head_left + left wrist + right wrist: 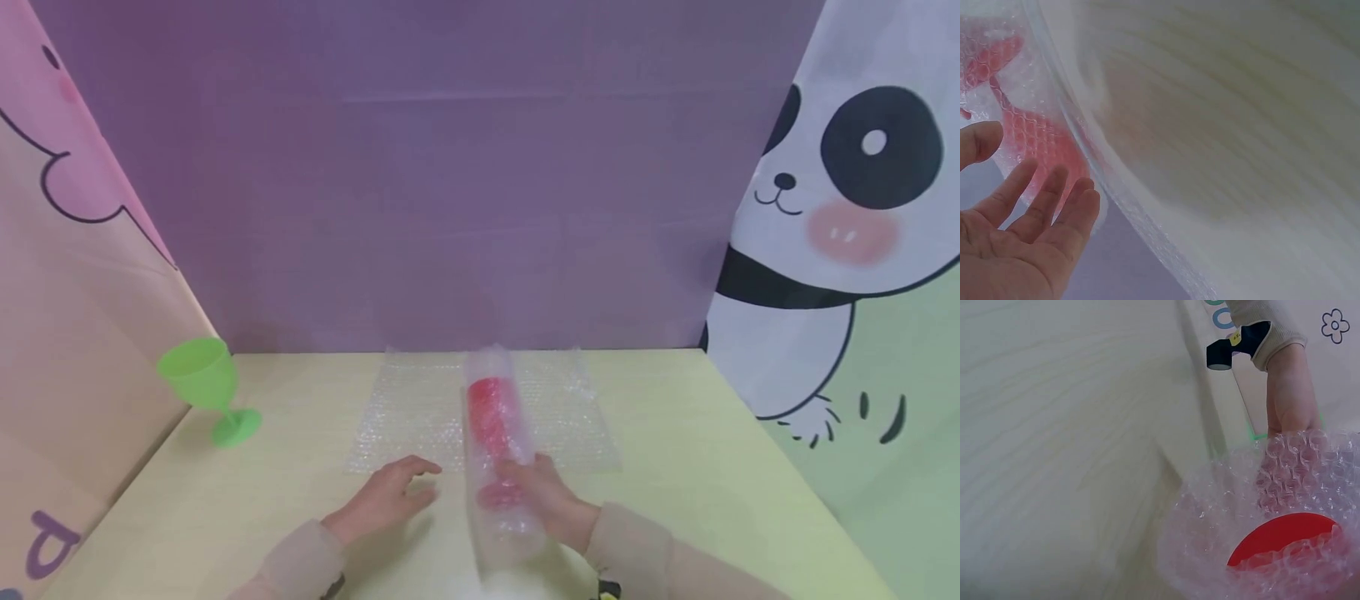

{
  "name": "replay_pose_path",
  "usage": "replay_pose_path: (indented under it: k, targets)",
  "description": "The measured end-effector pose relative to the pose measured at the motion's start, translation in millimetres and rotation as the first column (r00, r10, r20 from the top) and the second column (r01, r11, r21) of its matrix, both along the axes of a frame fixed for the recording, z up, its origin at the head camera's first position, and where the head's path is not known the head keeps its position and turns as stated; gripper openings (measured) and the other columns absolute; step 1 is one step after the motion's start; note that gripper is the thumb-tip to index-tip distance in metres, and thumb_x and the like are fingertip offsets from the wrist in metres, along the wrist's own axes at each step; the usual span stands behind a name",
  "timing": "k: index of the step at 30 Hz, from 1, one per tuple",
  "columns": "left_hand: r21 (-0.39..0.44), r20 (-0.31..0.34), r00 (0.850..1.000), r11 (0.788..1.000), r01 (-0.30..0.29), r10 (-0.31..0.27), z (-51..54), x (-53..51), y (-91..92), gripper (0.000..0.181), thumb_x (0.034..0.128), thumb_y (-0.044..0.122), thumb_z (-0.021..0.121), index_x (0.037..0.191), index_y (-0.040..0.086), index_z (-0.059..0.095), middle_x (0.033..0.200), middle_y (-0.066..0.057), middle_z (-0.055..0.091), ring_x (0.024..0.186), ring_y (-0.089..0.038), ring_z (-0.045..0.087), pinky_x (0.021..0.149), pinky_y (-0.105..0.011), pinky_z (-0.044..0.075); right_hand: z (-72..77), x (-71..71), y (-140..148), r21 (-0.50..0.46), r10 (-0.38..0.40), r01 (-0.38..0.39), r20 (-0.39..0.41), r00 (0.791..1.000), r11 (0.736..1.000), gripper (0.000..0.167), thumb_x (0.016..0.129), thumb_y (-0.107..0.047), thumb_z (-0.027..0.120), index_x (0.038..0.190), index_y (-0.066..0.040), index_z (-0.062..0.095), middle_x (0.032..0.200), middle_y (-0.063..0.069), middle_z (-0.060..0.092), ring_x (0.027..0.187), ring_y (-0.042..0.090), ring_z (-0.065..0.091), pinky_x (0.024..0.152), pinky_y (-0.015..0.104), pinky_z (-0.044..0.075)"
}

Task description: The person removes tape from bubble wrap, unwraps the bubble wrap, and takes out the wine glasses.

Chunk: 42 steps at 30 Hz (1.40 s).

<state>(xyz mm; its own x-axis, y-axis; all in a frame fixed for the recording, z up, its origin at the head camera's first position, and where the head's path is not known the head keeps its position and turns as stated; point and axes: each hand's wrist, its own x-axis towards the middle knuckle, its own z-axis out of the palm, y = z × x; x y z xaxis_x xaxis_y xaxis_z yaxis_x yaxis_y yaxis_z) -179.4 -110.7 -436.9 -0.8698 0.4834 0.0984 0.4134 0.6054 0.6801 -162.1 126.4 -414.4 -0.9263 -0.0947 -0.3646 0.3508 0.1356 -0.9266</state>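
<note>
A roll of clear bubble wrap (491,362) with a red goblet (491,417) inside lies lengthwise before me. My right hand (551,504) grips its near right side, thumb on top; the other fingers are mostly hidden. Left of the roll, my left hand (386,500) hovers with relaxed fingers, holding nothing. The left wrist view shows this hand (1029,237) with spread fingers beside the wrapped red goblet (1041,140). In the right wrist view, the red round part (1285,537) shows at the roll's end, and the left hand (1291,394) is partly behind the wrap (1210,519).
A flat sheet of bubble wrap (420,408) extends on both sides under the roll's far part. The green goblet (202,375) stands at the left of the pale table (675,433). A purple backdrop (450,167) rises behind, with printed cloths at both sides.
</note>
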Motion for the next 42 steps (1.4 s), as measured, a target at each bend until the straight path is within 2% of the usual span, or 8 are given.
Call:
replay_pose_path:
  k: [3, 8, 18, 23, 28, 32, 38, 42]
  targets:
    - [0.008, 0.007, 1.0, 1.0, 0.0, 0.0, 0.6, 0.6, 1.3, 0.03, 0.0877, 0.018, 0.059, 0.114, 0.003, 0.059, 0.117, -0.015, 0.06, 0.108, -0.036, 0.055, 0.091, -0.054, 0.045, -5.5, 0.4, -4, -0.01, -0.007, 0.007, 0.012, 1.0, 1.0, 0.1, 0.085, -0.036, 0.061, 0.136, 0.016, -0.007, 0.115, 0.032, 0.052, 0.094, 0.034, 0.063, 0.106, 0.06, 0.021]
    - [0.008, 0.037, 0.999, 1.0, -0.003, 0.003, 0.6, 1.7, 2.5, 0.032, 0.0886, 0.019, 0.058, 0.116, 0.003, 0.058, 0.119, -0.016, 0.058, 0.109, -0.037, 0.054, 0.09, -0.055, 0.045, -12.7, 0.7, -6, 0.045, -0.043, 0.042, 0.022, 0.999, 0.998, 0.098, 0.081, -0.041, 0.064, 0.138, 0.013, 0.006, 0.131, 0.033, 0.034, 0.114, 0.047, 0.043, 0.103, 0.065, 0.021]
    - [0.009, 0.052, 0.999, 1.0, 0.006, -0.007, 1.0, 1.9, 4.2, 0.033, 0.0896, 0.022, 0.056, 0.117, 0.004, 0.057, 0.121, -0.015, 0.058, 0.112, -0.036, 0.053, 0.093, -0.055, 0.043, -13.9, 0.1, -5, 0.066, -0.059, 0.055, 0.051, 0.997, 0.996, 0.109, 0.076, -0.046, 0.067, 0.141, 0.009, 0.0, 0.143, 0.035, 0.015, 0.127, 0.054, 0.019, 0.104, 0.067, 0.01]
    - [0.007, 0.042, 0.999, 1.0, 0.012, -0.012, 0.9, -0.8, 5.5, 0.033, 0.0899, 0.022, 0.056, 0.117, 0.004, 0.057, 0.12, -0.014, 0.058, 0.112, -0.035, 0.053, 0.094, -0.054, 0.043, -13.0, 0.0, -3, 0.063, -0.042, 0.041, 0.03, 0.999, 0.997, 0.107, 0.077, -0.042, 0.068, 0.14, 0.011, 0.0, 0.142, 0.036, 0.014, 0.127, 0.054, 0.021, 0.105, 0.066, 0.011]
    - [0.009, 0.028, 0.999, 1.0, 0.019, -0.019, 3.4, -4.4, 8.7, 0.032, 0.0896, 0.02, 0.056, 0.117, 0.004, 0.057, 0.12, -0.014, 0.059, 0.112, -0.034, 0.053, 0.094, -0.054, 0.043, -10.8, 0.6, 0, 0.076, -0.016, 0.015, 0.006, 1.0, 0.997, 0.1, 0.077, -0.04, 0.068, 0.139, 0.012, 0.009, 0.139, 0.035, 0.025, 0.122, 0.051, 0.032, 0.103, 0.064, 0.023]
    - [0.007, -0.009, 0.999, 0.999, 0.032, -0.032, 6.0, -9.2, 14.1, 0.032, 0.0886, 0.018, 0.057, 0.117, 0.003, 0.057, 0.119, -0.014, 0.059, 0.111, -0.033, 0.054, 0.094, -0.053, 0.043, -7.6, 0.9, 5, 0.113, -0.016, 0.018, -0.018, 1.0, 0.993, 0.1, 0.076, -0.039, 0.069, 0.141, 0.008, 0.01, 0.14, 0.035, 0.024, 0.123, 0.052, 0.032, 0.102, 0.064, 0.026]
    - [0.0, -0.061, 0.998, 1.0, 0.007, -0.007, 10.7, -21.0, 26.3, 0.036, 0.0883, 0.019, 0.058, 0.12, 0.002, 0.055, 0.121, -0.014, 0.058, 0.109, -0.033, 0.055, 0.092, -0.05, 0.046, -4.2, -4.0, 14, 0.174, -0.034, 0.058, -0.137, 0.99, 0.983, 0.086, 0.079, -0.036, 0.067, 0.14, 0.004, 0.023, 0.14, 0.03, 0.031, 0.123, 0.047, 0.036, 0.1, 0.06, 0.033]
    - [0.039, -0.061, 0.998, 0.999, -0.023, 0.025, 14.4, -31.1, 38.7, 0.046, 0.0884, 0.025, 0.059, 0.129, 0.006, 0.049, 0.131, -0.011, 0.051, 0.121, -0.031, 0.048, 0.101, -0.05, 0.04, -2.4, -11.6, 20, 0.22, -0.038, 0.094, -0.246, 0.968, 0.971, 0.074, 0.08, -0.032, 0.066, 0.137, 0.002, 0.033, 0.137, 0.026, 0.037, 0.122, 0.042, 0.04, 0.097, 0.054, 0.04]
